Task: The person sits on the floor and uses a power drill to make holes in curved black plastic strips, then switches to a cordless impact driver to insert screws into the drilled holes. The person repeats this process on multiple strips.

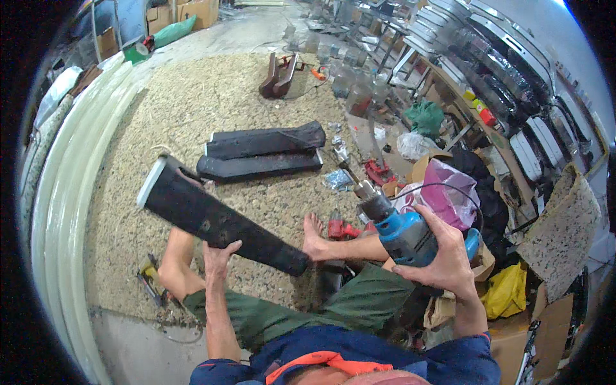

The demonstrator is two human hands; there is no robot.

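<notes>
In my left hand [218,260] is a long black tapered panel [212,218] with a pale edge at its wide end; it lies slantwise above my legs, the narrow end near my foot. My thumb rests on its near side and the other fingers are partly hidden. My right hand [449,256] grips a blue power drill [407,234], whose bit points away and up to the left. Drill and panel are apart. Beyond the panel, two more black tapered pieces [263,151] lie side by side on the speckled foam mat [167,102].
A brown bracket-like part [279,77] lies at the mat's far end. Red tools [378,172] and a small blue packet [338,179] lie right of the black pieces. Bags, including a pink-white one [446,189], crowd my right. Plastic-wrapped rolls [70,192] line the left; a yellow-handled tool [151,276] lies nearby.
</notes>
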